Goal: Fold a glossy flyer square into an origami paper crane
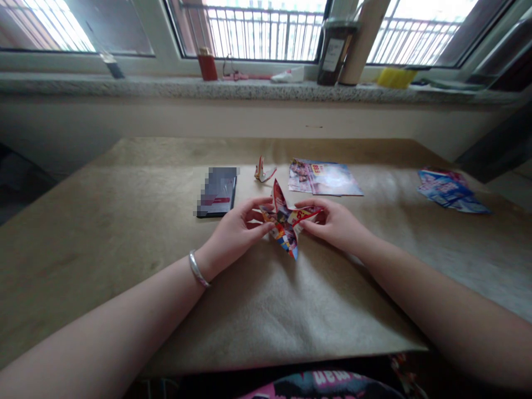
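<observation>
A folded piece of colourful printed paper (286, 223), star-like with pointed flaps, is held just above the tan table (124, 221) at its middle. My left hand (235, 233) pinches its left side, a silver bangle on the wrist. My right hand (336, 224) pinches its right flap, fingers closed on the paper. One point sticks up, another points down toward me.
A dark phone (218, 191) lies left of the hands. A small finished folded paper figure (262, 172) sits behind them, next to a stack of printed sheets (324, 178). More printed sheets (451, 191) lie far right. The windowsill (249, 88) holds a red cup, a jar and a roll.
</observation>
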Demonstrator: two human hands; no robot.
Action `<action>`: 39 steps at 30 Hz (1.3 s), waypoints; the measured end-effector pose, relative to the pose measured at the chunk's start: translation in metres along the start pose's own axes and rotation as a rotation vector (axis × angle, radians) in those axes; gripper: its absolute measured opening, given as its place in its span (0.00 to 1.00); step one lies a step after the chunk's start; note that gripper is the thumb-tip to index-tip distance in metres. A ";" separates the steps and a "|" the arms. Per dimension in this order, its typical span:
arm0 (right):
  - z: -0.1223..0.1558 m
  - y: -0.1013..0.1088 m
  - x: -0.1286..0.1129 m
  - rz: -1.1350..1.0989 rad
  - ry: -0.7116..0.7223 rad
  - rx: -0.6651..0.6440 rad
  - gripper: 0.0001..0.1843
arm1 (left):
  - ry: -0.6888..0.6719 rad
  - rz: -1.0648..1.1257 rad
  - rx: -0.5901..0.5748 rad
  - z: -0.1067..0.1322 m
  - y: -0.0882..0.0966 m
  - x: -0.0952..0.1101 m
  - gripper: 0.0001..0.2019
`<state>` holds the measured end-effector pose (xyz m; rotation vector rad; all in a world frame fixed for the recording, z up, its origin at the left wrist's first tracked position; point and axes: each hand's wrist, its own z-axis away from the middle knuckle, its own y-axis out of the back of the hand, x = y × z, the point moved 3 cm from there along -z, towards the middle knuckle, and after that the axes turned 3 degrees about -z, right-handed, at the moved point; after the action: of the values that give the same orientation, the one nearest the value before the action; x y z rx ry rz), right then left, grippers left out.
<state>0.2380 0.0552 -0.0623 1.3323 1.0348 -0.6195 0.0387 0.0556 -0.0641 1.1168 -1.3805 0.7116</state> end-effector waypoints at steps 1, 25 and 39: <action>0.000 -0.001 0.000 -0.015 -0.021 -0.004 0.19 | 0.001 -0.005 0.000 0.000 0.000 0.000 0.22; 0.002 -0.012 -0.005 -0.161 0.020 -0.101 0.22 | -0.015 0.028 0.019 -0.003 -0.004 0.001 0.21; -0.006 -0.007 0.005 -0.302 0.000 0.001 0.15 | -0.030 0.046 0.007 0.001 -0.002 -0.004 0.32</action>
<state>0.2330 0.0609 -0.0700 1.1861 1.2476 -0.8443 0.0401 0.0548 -0.0688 1.1082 -1.4340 0.7354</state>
